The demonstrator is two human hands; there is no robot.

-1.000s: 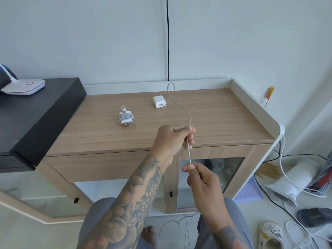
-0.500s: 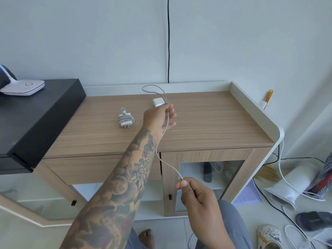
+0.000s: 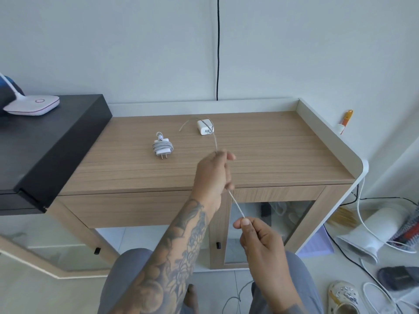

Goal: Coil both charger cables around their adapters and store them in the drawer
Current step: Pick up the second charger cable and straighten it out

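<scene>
A coiled charger [image 3: 162, 148] lies left of centre on the desk [image 3: 272, 150]. Just beside it to the right sits a bare adapter [image 3: 203, 127], its cable [image 3: 215, 141] running forward. The left hand [image 3: 212, 177] grips this cable above the desk's front edge. The right hand [image 3: 260, 241] pinches the cable lower down, between thumb and forefinger.

I am seeing two adapters: one coiled adapter [image 3: 162, 148] and one bare adapter [image 3: 204, 127]; I am holding one loose cable [image 3: 235, 203] with two hands.
</scene>
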